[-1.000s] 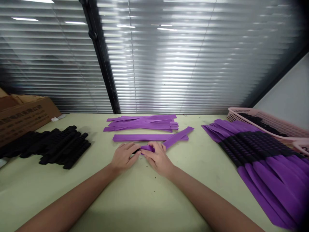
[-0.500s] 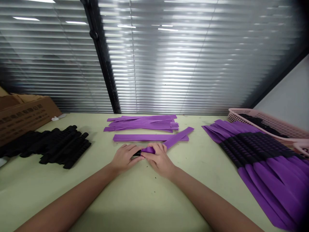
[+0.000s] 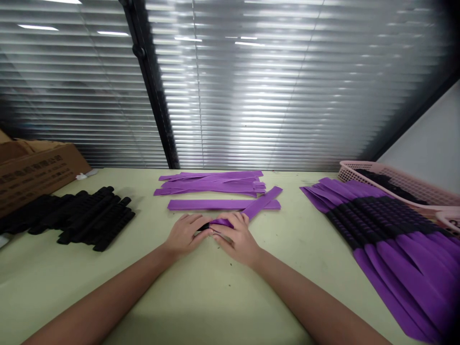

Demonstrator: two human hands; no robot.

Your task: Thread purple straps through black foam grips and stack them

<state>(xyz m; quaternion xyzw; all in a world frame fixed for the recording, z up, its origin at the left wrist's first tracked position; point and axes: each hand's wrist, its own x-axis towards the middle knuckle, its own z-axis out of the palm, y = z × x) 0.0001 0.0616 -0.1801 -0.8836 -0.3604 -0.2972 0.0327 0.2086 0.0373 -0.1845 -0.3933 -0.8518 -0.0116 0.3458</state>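
Nearest on my feed, the banded purple pieces [image 3: 377, 223] fan down the right side of the desk [image 3: 201, 297], each with a black band around its middle; I judge these the finished lot, too overlapped for me to count. A little farther out, midway between the desk's left and right sides, I have the left hand [image 3: 183, 235] pinching a short black sleeve [image 3: 203, 227] and the right hand [image 3: 239, 242] pinching the working purple strip [image 3: 264, 201], their fingertips almost touching where the two pieces meet. I take this one to be partway through being joined; how far the strip sits inside the sleeve I can't tell, as my fingers cover it. The strip's free end slants away toward the far edge. Toward the left side lies a heap of black sleeves [image 3: 89, 213], with no purple in any that I can make out, so I count them as left to do. Just beyond my hands, a flat purple strip [image 3: 204, 205] lies under that slanting end, and past it, near the far edge, the loose purple strips [image 3: 212, 184] are stacked, bare of black. By my reading, plenty is done and a fair batch remains.
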